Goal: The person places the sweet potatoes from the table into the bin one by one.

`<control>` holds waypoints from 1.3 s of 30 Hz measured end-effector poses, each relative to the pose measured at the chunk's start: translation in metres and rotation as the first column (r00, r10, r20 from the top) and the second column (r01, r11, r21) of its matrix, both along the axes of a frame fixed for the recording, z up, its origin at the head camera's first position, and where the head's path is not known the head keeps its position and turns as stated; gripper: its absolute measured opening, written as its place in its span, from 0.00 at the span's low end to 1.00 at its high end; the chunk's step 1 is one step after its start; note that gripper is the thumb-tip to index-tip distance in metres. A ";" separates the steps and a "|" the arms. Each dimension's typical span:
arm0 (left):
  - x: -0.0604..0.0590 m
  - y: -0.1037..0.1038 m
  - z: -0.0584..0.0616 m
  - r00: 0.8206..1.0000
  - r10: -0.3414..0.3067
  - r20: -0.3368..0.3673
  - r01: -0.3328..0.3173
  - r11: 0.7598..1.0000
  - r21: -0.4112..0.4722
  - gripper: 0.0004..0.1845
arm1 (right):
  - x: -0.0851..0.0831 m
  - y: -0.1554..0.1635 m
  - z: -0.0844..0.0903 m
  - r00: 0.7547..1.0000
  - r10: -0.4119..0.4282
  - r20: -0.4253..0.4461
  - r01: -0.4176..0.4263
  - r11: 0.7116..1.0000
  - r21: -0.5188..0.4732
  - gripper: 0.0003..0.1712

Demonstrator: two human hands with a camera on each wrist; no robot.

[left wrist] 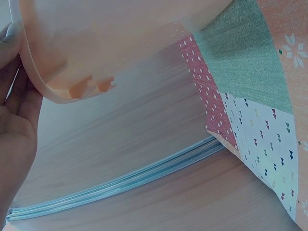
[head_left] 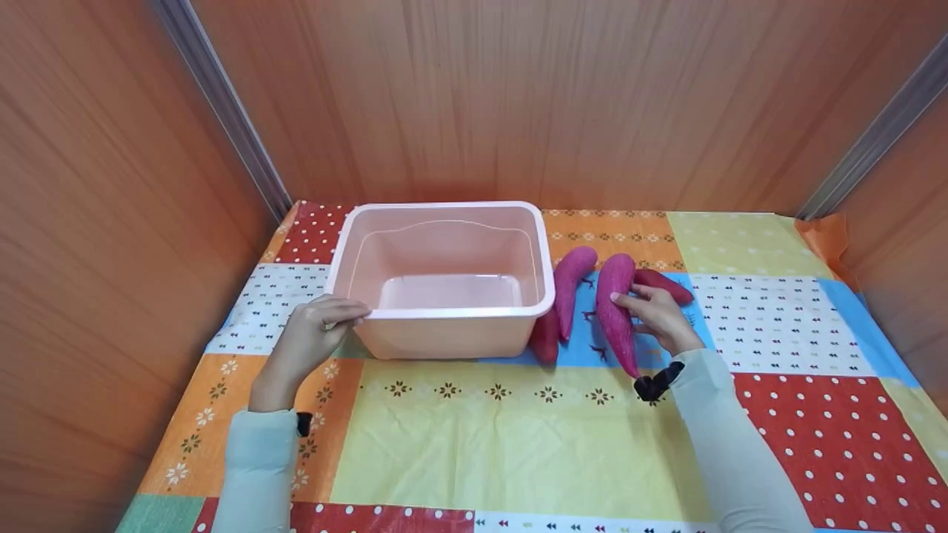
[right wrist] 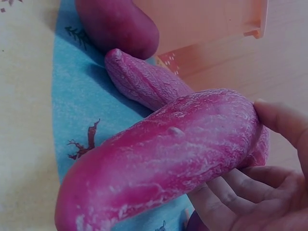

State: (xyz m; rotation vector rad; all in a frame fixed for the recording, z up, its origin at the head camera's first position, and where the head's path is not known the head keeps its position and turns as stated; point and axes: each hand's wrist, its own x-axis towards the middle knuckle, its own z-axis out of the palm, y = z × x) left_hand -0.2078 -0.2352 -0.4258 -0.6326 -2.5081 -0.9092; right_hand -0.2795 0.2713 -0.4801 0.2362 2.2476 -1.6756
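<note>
A pale pink plastic basin (head_left: 444,338) stands on the cloth, nothing visible inside it. My left hand (head_left: 315,337) pinches the basin's near left rim, thumb and fingers on either side; the left wrist view shows this hand (left wrist: 19,115) at the rim too. In my right hand (head_left: 661,318) is a long purple-red sweet potato (head_left: 615,307), gripped at its side, right of the basin. Close by lie three more: a sweet potato (head_left: 576,275) beside the basin, a redder sweet potato (head_left: 546,342) against its near right corner, and another sweet potato (head_left: 670,286) partly behind my right hand.
A patchwork-patterned cloth (head_left: 518,444) covers the table. Wood-grain panels (head_left: 489,104) enclose the back and both sides, with metal strips (head_left: 229,104) at the corners. Bunched orange cloth (head_left: 829,240) sits at the back right corner.
</note>
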 end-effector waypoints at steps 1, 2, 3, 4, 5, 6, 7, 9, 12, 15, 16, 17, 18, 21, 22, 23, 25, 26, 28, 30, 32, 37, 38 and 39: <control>0.000 0.000 0.000 1.000 0.000 -0.004 0.000 1.000 0.000 0.12 | -0.001 0.000 0.001 1.000 0.003 -0.002 -0.003 1.000 0.006 0.46; 0.000 0.000 0.000 1.000 0.001 -0.006 -0.001 1.000 -0.002 0.12 | -0.001 0.000 0.003 1.000 0.003 -0.002 -0.003 1.000 0.007 0.46; 0.000 0.000 0.000 1.000 0.003 -0.003 -0.003 1.000 -0.002 0.12 | -0.002 0.000 0.004 1.000 0.006 -0.003 -0.006 1.000 0.009 0.46; 0.000 0.000 0.000 1.000 0.004 0.000 -0.004 1.000 -0.002 0.12 | -0.002 -0.001 0.005 1.000 0.007 -0.002 -0.007 1.000 0.011 0.46; 0.000 0.000 0.000 1.000 0.005 0.003 -0.005 1.000 -0.003 0.12 | -0.003 -0.001 0.007 1.000 0.008 -0.001 -0.008 1.000 0.016 0.46; 0.000 0.000 0.001 1.000 0.007 0.009 -0.007 1.000 -0.004 0.12 | -0.004 -0.001 0.008 1.000 0.006 0.000 -0.006 1.000 0.019 0.45; 0.001 0.000 0.001 1.000 0.007 0.015 -0.007 1.000 -0.004 0.12 | -0.004 -0.001 0.009 1.000 0.006 0.000 -0.006 1.000 0.021 0.45; 0.001 0.000 0.001 1.000 0.008 0.026 -0.008 1.000 -0.004 0.12 | -0.005 -0.002 0.012 1.000 0.004 -0.001 -0.004 1.000 0.026 0.45; 0.002 0.000 0.001 0.999 0.008 0.036 -0.008 1.000 -0.004 0.12 | -0.007 -0.003 0.017 1.000 0.016 -0.002 -0.016 0.999 0.034 0.47; 0.002 0.000 0.002 0.999 0.008 0.039 -0.008 1.000 -0.003 0.12 | -0.008 -0.005 0.021 0.999 0.037 -0.006 -0.037 0.998 0.041 0.48; 0.002 0.000 0.002 0.999 0.009 0.040 -0.009 1.000 -0.003 0.12 | -0.009 -0.006 0.023 0.999 0.042 -0.003 -0.042 0.998 0.039 0.48; 0.002 0.000 0.002 0.999 0.009 0.043 -0.009 1.000 -0.003 0.12 | -0.009 -0.007 0.025 0.999 0.046 -0.002 -0.046 0.998 0.033 0.48; 0.002 0.000 0.002 0.999 0.010 0.045 -0.010 1.000 -0.003 0.12 | -0.010 -0.007 0.027 0.999 0.051 0.002 -0.051 0.998 0.031 0.49; 0.002 0.000 0.002 0.998 0.013 0.056 -0.013 1.000 -0.002 0.13 | -0.013 -0.009 0.032 0.998 0.063 0.011 -0.064 0.998 0.025 0.48; 0.002 0.000 0.002 0.998 0.014 0.060 -0.014 1.000 -0.002 0.13 | -0.013 -0.010 0.034 0.998 0.064 0.015 -0.064 0.998 0.026 0.49; 0.003 0.000 0.002 0.998 0.016 0.063 -0.016 1.000 -0.002 0.13 | -0.014 -0.010 0.035 0.997 0.069 0.015 -0.070 0.997 0.029 0.49; 0.003 0.001 0.002 0.998 0.019 0.066 -0.019 1.000 0.000 0.13 | -0.015 -0.011 0.038 0.997 0.076 0.011 -0.076 0.996 0.035 0.48; 0.003 0.001 0.002 0.998 0.017 0.064 -0.017 1.000 0.001 0.13 | -0.016 -0.011 0.039 0.997 0.080 0.006 -0.081 0.996 0.037 0.47; 0.002 0.001 0.003 0.998 0.013 0.057 -0.013 1.000 0.003 0.12 | -0.016 -0.011 0.041 0.996 0.089 -0.006 -0.088 0.995 0.039 0.46; 0.002 0.001 0.002 0.999 0.009 0.050 -0.009 1.000 0.005 0.12 | -0.017 -0.012 0.043 0.995 0.098 -0.016 -0.097 0.995 0.038 0.45; 0.002 0.001 0.003 0.999 0.007 0.047 -0.008 1.000 0.002 0.12 | -0.018 -0.013 0.045 0.994 0.106 -0.020 -0.105 0.994 0.042 0.45; 0.003 0.001 0.003 0.998 0.020 0.057 -0.019 1.000 -0.011 0.12 | -0.020 -0.015 0.054 0.994 0.109 0.003 -0.109 0.993 0.055 0.48; 0.003 0.002 0.003 0.998 0.022 0.060 -0.021 1.000 -0.012 0.12 | -0.021 -0.015 0.056 0.994 0.107 0.009 -0.108 0.993 0.050 0.48; 0.003 0.002 0.003 0.998 0.022 0.063 -0.022 1.000 -0.011 0.12 | -0.021 -0.016 0.058 0.994 0.106 0.015 -0.107 0.993 0.050 0.48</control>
